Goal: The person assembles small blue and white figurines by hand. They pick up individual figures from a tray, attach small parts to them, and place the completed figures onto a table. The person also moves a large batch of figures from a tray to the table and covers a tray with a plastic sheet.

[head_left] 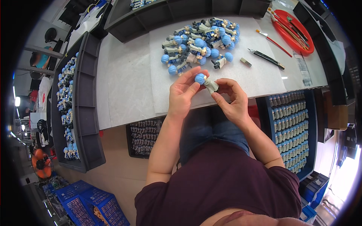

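Between my hands, above the near part of the table, is a small blue-haired figurine (210, 85) with a pale grey-green body. My left hand (183, 91) has its thumb and fingers closed about the blue head. At the other end, the fingers of my right hand (233, 96) pinch the lower body. Just beyond lies a heap of similar figurines (201, 43), tumbled over each other on a white sheet (160, 86). One single figurine (222, 60) lies at the right of the heap, near a small grey block (246, 62).
A black-handled craft knife (267, 59) and a red paintbrush (275, 43) lie to the right, by a red tray (277, 28) of brushes. Dark crates hold figurines at left (88, 101) and right (311, 124). Another dark crate (184, 11) borders the far side.
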Demonstrator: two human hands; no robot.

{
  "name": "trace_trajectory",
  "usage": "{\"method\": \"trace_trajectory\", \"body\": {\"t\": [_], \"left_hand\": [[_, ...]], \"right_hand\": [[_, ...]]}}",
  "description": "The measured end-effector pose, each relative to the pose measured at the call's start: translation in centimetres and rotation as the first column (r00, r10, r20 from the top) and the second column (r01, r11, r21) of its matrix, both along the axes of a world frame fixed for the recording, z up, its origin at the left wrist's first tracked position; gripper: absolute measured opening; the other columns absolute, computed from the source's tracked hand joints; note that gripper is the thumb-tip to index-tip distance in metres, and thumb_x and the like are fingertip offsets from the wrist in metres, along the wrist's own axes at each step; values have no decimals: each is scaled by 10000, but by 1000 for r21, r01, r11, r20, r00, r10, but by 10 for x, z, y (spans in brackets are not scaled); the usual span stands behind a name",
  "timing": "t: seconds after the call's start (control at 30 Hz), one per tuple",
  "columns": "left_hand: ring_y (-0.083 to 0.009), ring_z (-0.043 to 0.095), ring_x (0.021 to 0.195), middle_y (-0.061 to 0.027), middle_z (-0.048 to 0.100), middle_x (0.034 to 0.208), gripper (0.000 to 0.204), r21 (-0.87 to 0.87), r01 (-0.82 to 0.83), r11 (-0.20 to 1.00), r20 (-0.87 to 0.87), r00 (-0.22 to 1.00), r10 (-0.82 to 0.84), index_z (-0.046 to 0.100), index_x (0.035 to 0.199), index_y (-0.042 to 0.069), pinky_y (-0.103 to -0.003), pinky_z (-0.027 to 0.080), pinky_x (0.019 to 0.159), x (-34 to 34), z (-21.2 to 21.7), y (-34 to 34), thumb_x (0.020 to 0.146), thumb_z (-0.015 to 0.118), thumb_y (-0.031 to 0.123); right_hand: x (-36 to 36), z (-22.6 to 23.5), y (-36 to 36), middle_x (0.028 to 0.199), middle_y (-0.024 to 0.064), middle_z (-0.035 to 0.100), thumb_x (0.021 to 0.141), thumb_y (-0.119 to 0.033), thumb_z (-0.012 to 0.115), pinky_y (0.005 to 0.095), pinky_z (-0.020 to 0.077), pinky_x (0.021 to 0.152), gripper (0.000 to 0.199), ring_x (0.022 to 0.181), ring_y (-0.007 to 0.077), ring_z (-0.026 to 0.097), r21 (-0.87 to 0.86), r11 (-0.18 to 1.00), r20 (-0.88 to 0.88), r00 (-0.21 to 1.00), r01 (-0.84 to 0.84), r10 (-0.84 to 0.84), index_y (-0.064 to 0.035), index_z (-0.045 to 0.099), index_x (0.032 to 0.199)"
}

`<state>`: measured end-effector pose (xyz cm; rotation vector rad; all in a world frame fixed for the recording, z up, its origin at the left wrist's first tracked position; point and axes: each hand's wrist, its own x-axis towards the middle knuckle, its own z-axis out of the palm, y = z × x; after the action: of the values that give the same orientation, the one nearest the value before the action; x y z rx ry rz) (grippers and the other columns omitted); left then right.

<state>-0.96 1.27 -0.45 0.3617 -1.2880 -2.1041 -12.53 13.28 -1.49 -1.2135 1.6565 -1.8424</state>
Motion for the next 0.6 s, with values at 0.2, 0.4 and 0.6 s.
{"method": "trace_trajectory", "body": {"t": [0.2, 0.4, 0.6], "left_hand": [[-217, 549, 1088, -150, 573, 1160, 358, 21, -14, 1000, 9, 1000, 13, 494, 1232, 4, -348, 481, 893, 2, 3, 2, 877, 484, -39], [-267, 540, 1117, -160, 536, 1216, 359, -23, -10, 1000, 30, 999, 11, 468, 1252, 15, -364, 489, 887, 4, 4, 2, 895, 462, -25], [-205, 578, 997, -135, 550, 1179, 263, -150, -105, 983, 127, 984, 124, 538, 1158, -17, -305, 479, 841, 2, -5, 2, 911, 449, 4]], "right_hand": [[2, -3, 0, 964, 89, 604, 765, -54, 697, 275, 492, 752, 335, 844, 147, 604, -13, 1000, -20, 1000, 12, -12, 3, 554, 1063], [6, -1, 0, 958, 91, 601, 751, -27, 690, 270, 491, 731, 309, 830, 151, 603, -37, 999, -7, 1000, -2, 2, -5, 574, 1036], [-4, 7, 7, 1027, 125, 563, 710, -28, 688, 314, 486, 763, 329, 916, 244, 583, -97, 991, -203, 977, -92, 71, -48, 613, 1030]]}}
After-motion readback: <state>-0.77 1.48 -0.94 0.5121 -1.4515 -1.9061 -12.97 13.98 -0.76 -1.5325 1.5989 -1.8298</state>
